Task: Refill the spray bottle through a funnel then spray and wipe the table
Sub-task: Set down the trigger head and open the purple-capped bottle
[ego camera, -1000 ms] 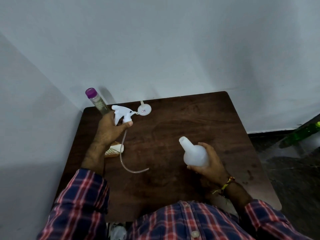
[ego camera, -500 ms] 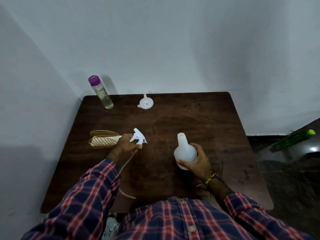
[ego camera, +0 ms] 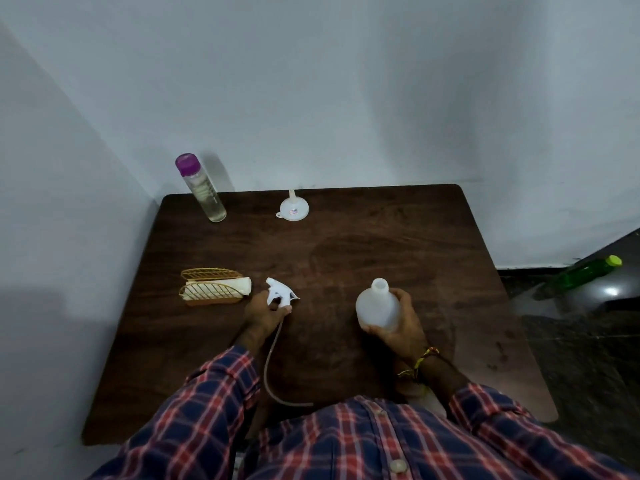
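Note:
My right hand (ego camera: 400, 323) grips the white spray bottle (ego camera: 376, 304), upright with its neck uncapped, over the dark wooden table (ego camera: 381, 244). My left hand (ego camera: 263, 315) holds the white trigger spray head (ego camera: 280, 293), whose thin tube (ego camera: 270, 362) trails back toward my body. A small white funnel (ego camera: 293, 210) lies at the table's far edge. A clear refill bottle with a purple cap (ego camera: 202, 188) stands at the far left corner. A gold wire holder with white napkins (ego camera: 213, 287) sits left of my left hand.
White walls close in the table at the back and left. A green bottle (ego camera: 588, 271) lies on the dark floor to the right. My plaid shirt fills the bottom of the view.
My left hand carried the spray head from the far left corner down to the table's middle, beside the napkin holder. The right hand turned the bottle upright.

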A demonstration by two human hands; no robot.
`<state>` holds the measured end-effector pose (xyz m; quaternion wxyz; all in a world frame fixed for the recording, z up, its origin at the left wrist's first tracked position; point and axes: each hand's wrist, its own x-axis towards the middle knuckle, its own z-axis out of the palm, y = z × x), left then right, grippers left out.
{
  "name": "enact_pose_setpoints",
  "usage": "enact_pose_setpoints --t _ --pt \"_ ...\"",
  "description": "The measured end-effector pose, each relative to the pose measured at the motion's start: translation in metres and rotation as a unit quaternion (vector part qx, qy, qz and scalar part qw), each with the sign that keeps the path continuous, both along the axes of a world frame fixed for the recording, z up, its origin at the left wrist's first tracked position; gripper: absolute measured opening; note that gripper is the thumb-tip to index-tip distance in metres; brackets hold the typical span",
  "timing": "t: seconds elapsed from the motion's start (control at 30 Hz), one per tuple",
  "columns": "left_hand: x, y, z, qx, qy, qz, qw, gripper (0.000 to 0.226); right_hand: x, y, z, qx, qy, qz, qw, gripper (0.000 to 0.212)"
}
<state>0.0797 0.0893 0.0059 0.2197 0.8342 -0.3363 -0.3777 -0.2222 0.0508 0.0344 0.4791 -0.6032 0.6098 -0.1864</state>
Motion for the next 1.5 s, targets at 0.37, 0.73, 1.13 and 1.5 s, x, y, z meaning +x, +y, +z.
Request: enact_pose_setpoints --t 0.37,0.73,1.13,1.5 --pt "-0.026 0.037 0.023 0.030 -0.189 -0.030 0.981 0.069 0.009 -0.001 -0.008 0.010 0.021 -0.004 1.000 0.109" --pt "-0.025 0.060 0.023 0.054 -0.162 0.041 0.984 0.061 0.001 0.003 0.020 -0.024 -0.013 -0.022 0.999 0.126" --pt "0.003 0.045 0.034 0.019 -0.197 0.114 0.974 0.058 0.059 -0.016 0.095 -0.282 0.001 -0.040 0.959 0.098" --pt "0.096 0.089 -0.011 0.228 -0.092 0.110 0.963 0.153 0.193 -0.030 0.121 -0.231 -0.023 0.055 0.971 0.074"
